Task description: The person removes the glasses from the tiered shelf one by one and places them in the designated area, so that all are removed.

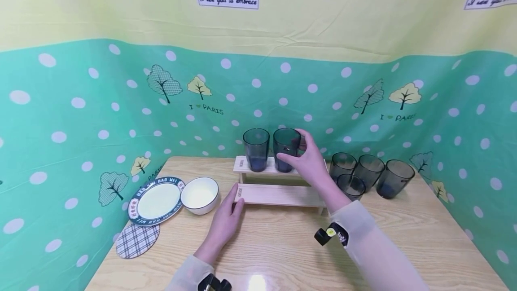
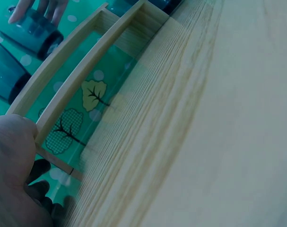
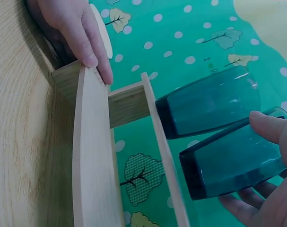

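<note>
A two-tier wooden rack stands mid-table. Two dark teal glasses stand on its upper shelf. My right hand grips the right glass, thumb in front and fingers behind it. The left glass stands free beside it. My left hand rests with straight fingers against the left end of the lower shelf. In the right wrist view the held glass lies in my right hand, next to the free glass. The left wrist view shows the rack and my left thumb.
Several more teal glasses stand on the table right of the rack. A plate, a white bowl and a plaid coaster lie at the left. Cloth walls close in the back and sides.
</note>
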`<state>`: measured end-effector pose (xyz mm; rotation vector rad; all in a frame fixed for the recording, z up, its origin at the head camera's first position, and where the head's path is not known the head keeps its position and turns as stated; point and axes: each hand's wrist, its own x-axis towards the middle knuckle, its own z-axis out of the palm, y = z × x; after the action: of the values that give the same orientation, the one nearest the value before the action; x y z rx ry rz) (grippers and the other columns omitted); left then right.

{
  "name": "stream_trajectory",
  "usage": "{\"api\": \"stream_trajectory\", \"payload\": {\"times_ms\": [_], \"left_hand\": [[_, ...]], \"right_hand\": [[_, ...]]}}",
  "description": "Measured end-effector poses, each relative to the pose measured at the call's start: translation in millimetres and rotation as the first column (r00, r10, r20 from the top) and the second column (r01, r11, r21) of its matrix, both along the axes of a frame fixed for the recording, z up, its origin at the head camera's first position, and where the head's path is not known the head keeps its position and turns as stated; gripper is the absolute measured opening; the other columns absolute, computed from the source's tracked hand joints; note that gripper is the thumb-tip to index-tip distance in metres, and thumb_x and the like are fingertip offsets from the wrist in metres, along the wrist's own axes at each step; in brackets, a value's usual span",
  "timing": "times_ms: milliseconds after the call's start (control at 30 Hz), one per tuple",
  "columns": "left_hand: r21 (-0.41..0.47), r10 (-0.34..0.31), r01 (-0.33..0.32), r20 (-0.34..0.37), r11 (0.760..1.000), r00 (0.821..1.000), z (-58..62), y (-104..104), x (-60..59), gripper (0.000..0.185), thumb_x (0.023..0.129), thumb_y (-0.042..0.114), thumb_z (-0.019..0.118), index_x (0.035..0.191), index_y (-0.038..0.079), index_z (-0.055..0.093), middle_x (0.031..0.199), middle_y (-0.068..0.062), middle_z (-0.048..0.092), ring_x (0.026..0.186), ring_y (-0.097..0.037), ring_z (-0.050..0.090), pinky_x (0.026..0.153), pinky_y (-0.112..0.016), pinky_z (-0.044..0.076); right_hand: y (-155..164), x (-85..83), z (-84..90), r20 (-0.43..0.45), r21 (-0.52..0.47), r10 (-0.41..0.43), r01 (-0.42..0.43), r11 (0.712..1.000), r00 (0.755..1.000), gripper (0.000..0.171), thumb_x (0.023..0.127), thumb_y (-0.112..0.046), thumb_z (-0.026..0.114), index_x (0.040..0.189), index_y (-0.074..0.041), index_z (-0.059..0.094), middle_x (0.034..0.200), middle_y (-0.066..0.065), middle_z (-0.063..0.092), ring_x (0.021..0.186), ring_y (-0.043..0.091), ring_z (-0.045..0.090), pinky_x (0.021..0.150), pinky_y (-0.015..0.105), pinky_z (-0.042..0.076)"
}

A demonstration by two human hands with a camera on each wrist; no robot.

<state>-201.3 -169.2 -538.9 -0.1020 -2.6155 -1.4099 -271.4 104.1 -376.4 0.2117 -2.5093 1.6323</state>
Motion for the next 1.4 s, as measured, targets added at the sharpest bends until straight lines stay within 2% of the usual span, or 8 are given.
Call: {"api": "stream_trajectory", "payload": {"times_ms": [200, 500, 733, 800, 900, 1000, 1200, 1400], "left_hand": [[0.000, -0.004, 0.004, 0.002, 1.000, 1.000, 0.9, 0.2, 0.0, 0.063, 0.119, 0.035, 0.052, 0.175, 0.013, 0.032, 0.176, -0.014, 0.037, 0.162, -0.037, 0.035, 0.133, -0.056, 0.028], [0.000, 0.003, -0.003, -0.002, 1.000, 1.000, -0.3, 0.1, 1.1, 0.063, 0.119, 0.036, 0.052, 0.175, 0.011, 0.033, 0.175, -0.015, 0.038, 0.161, -0.037, 0.036, 0.133, -0.057, 0.029], [0.003, -0.004, 0.004, -0.002, 1.000, 1.000, -0.6, 0.3, 1.6, 0.064, 0.119, 0.037, 0.051, 0.175, 0.011, 0.031, 0.176, -0.016, 0.037, 0.161, -0.038, 0.035, 0.133, -0.058, 0.027], [0.004, -0.006, 0.006, -0.002, 1.000, 1.000, -0.4, 0.3, 1.4, 0.065, 0.119, 0.037, 0.051, 0.175, 0.011, 0.031, 0.176, -0.016, 0.037, 0.161, -0.038, 0.035, 0.133, -0.058, 0.027], [0.005, -0.008, 0.008, 0.002, 1.000, 1.000, 0.2, -0.2, 0.7, 0.065, 0.119, 0.037, 0.051, 0.175, 0.012, 0.031, 0.176, -0.016, 0.036, 0.162, -0.038, 0.034, 0.133, -0.058, 0.027], [0.000, -0.004, 0.004, 0.003, 1.000, 1.000, 1.4, -1.0, 0.8, 0.064, 0.119, 0.036, 0.051, 0.175, 0.013, 0.031, 0.176, -0.016, 0.036, 0.162, -0.039, 0.034, 0.133, -0.058, 0.027], [0.003, -0.008, 0.008, 0.000, 1.000, 1.000, 2.5, 1.1, 1.1, 0.065, 0.119, 0.037, 0.051, 0.175, 0.012, 0.031, 0.176, -0.015, 0.036, 0.162, -0.038, 0.034, 0.133, -0.057, 0.027], [0.001, -0.009, 0.009, -0.001, 1.000, 1.000, 0.9, 0.5, 1.1, 0.064, 0.119, 0.036, 0.051, 0.175, 0.012, 0.031, 0.176, -0.015, 0.036, 0.162, -0.037, 0.035, 0.133, -0.057, 0.028]], "right_hand": [[11.0, 15.7, 6.6, 0.009, -0.020, 0.012, -0.012, 1.000, 1.000, 0.104, 0.089, -0.045, 0.096, 0.172, -0.030, 0.035, 0.162, 0.013, 0.049, 0.148, 0.037, 0.050, 0.105, 0.059, 0.059], [35.8, 41.8, 17.7, -0.010, -0.064, 0.031, -0.032, 0.997, 0.999, 0.103, 0.086, -0.040, 0.099, 0.169, -0.030, 0.039, 0.148, 0.011, 0.058, 0.139, 0.034, 0.058, 0.108, 0.054, 0.060], [63.8, 58.9, 23.5, -0.020, -0.040, 0.008, -0.009, 0.999, 1.000, 0.105, 0.085, -0.044, 0.099, 0.169, -0.027, 0.038, 0.145, 0.010, 0.061, 0.139, 0.029, 0.059, 0.117, 0.052, 0.052], [72.4, 63.3, 25.0, -0.023, -0.031, -0.002, 0.001, 1.000, 1.000, 0.105, 0.086, -0.044, 0.098, 0.169, -0.027, 0.038, 0.144, 0.008, 0.062, 0.138, 0.028, 0.060, 0.113, 0.047, 0.055], [84.7, 69.6, 28.1, -0.028, -0.012, -0.016, 0.015, 1.000, 0.999, 0.106, 0.087, -0.044, 0.097, 0.172, -0.027, 0.035, 0.144, 0.008, 0.063, 0.134, 0.028, 0.063, 0.102, 0.032, 0.059], [95.8, 73.0, 30.3, -0.031, 0.005, -0.034, 0.034, 0.999, 0.999, 0.106, 0.089, -0.043, 0.096, 0.172, -0.029, 0.033, 0.144, 0.009, 0.064, 0.131, 0.027, 0.064, 0.096, 0.025, 0.058], [117.2, 82.8, 35.7, -0.058, 0.013, -0.071, 0.072, 0.997, 0.996, 0.104, 0.090, -0.038, 0.096, 0.173, -0.026, 0.034, 0.144, 0.009, 0.063, 0.135, 0.026, 0.061, 0.095, 0.012, 0.055], [136.4, 93.0, 40.3, -0.039, 0.046, -0.113, 0.115, 0.992, 0.993, 0.107, 0.090, -0.045, 0.095, 0.174, -0.025, 0.031, 0.150, 0.011, 0.060, 0.133, 0.029, 0.064, 0.090, 0.012, 0.057]]}}
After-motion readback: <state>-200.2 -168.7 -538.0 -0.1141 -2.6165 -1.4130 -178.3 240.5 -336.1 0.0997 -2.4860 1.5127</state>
